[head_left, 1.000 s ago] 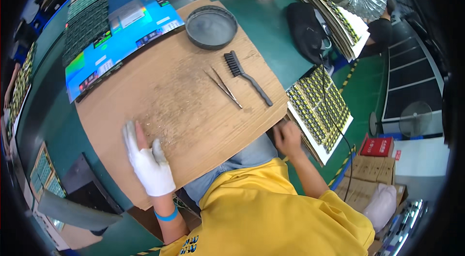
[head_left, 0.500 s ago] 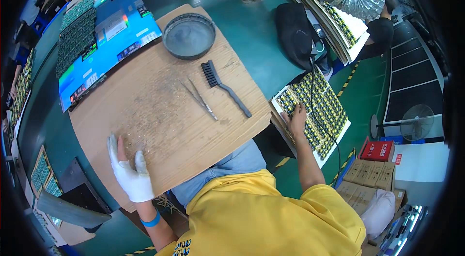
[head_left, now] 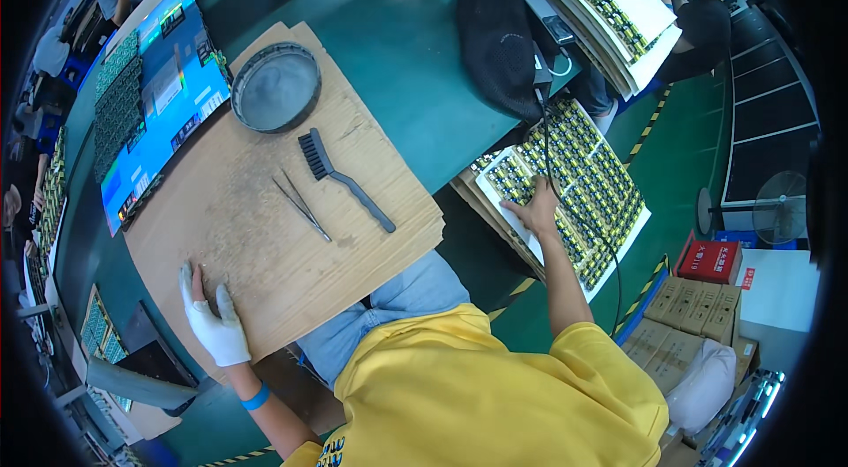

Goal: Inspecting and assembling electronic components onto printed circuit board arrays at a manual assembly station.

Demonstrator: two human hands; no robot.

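Note:
My left hand (head_left: 216,326), in a white glove with a bare finger showing, rests at the near left edge of a cardboard sheet (head_left: 353,162); its fingers are apart and hold nothing. Off to the right, my bare right hand (head_left: 541,212) lies on a panel of small yellow-and-black circuit parts (head_left: 592,193), thumb stretched away from the fingers. No part shows lifted in it. On the cardboard are tweezers (head_left: 302,207), a black brush (head_left: 349,184) and a round dark dish (head_left: 276,87). Small debris is scattered left of the tweezers.
A blue printed sheet (head_left: 168,96) bearing green circuit boards (head_left: 119,105) lies at the far left. A black bag (head_left: 497,47) sits at the back right, near stacked panels (head_left: 609,21). A black cable (head_left: 565,220) runs across the right panel. Other people sit farther off.
The view has shifted, so the cardboard and tools appear farther left. My right hand has turned on the panel, its thumb now farther from the fingers. My left hand remains at the cardboard's edge.

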